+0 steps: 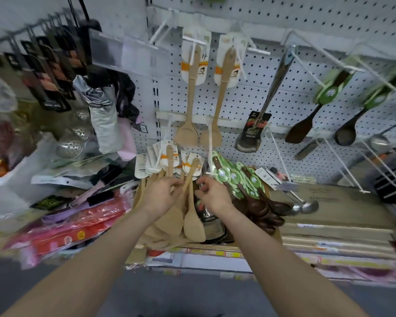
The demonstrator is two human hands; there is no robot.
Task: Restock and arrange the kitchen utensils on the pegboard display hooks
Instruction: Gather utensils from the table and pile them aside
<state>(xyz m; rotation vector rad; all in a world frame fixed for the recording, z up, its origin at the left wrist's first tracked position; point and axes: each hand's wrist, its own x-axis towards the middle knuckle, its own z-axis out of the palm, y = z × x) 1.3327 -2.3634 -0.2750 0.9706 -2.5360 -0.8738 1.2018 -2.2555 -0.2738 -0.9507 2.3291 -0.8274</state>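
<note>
in the head view we look down at stock heaped under the pegboard (306,24). our left hand (162,197) is near the centre, and its fingers are curled round the handle of a wooden spatula (193,225), which lies on top of the spatula pile (167,220). our right hand (214,196) is just beside it at three o'clock, with fingers bent close to the same handle. whether it pinches something, we cannot tell.

at twelve o'clock from the hands, two hung spatulas (189,131) are already on their hooks. at two o'clock a steel turner (249,138) and two dark spoons (303,126) hang too. the long white hooks (345,165) at three o'clock carry nothing.

we judge the work to be in its early part. only a few pieces hang, while many carded spatulas and the green-carded spoons (249,188) at four o'clock wait in the heap. each one must be lifted and threaded on a hook.
</note>
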